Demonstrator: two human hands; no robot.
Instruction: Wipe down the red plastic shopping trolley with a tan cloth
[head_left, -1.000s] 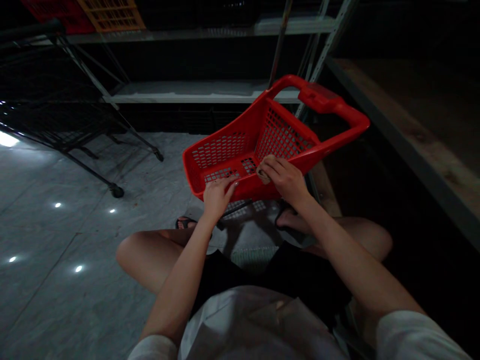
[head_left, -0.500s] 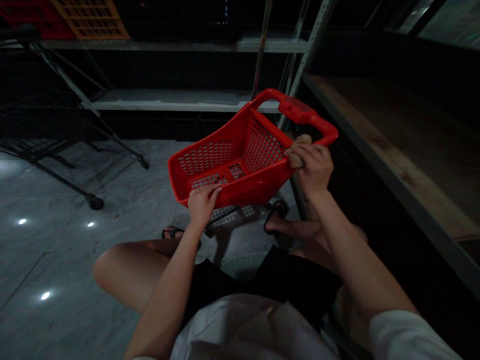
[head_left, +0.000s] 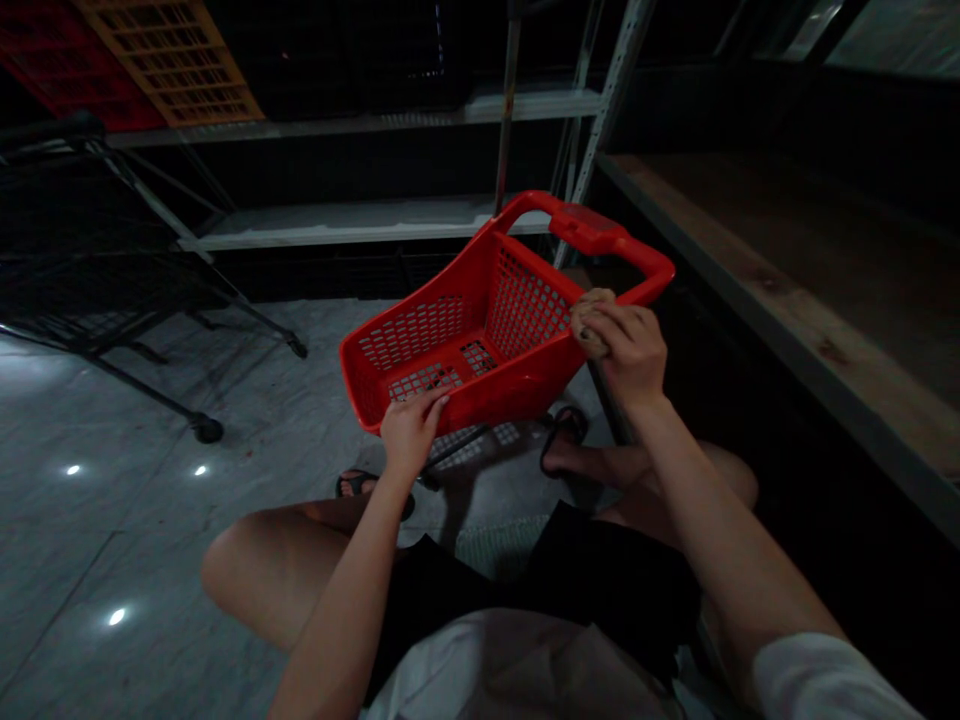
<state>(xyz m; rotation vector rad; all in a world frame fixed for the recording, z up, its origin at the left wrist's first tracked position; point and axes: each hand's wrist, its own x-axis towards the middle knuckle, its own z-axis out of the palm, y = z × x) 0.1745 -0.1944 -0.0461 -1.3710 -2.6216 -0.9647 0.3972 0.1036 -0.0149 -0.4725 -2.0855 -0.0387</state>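
Observation:
A red plastic shopping basket [head_left: 450, 330] with a slotted mesh body and a thick handle is tilted in front of me, above the floor. My left hand [head_left: 409, 430] grips its near rim, fingers curled over the edge. My right hand [head_left: 626, 345] is closed on a small tan cloth [head_left: 589, 318] and presses it against the basket's right rim, just below the handle. I sit low with bare knees and sandalled feet under the basket.
A black wire trolley [head_left: 112, 300] on castors stands to the left on the glossy grey floor. Metal shelving [head_left: 360, 220] runs behind the basket, with orange and red crates [head_left: 172, 60] on top. A wooden shelf [head_left: 787, 290] runs along the right.
My right hand with the cloth slid from the basket's near rim up the right rim toward the handle, then back down a little. The left hand kept its grip on the near rim.

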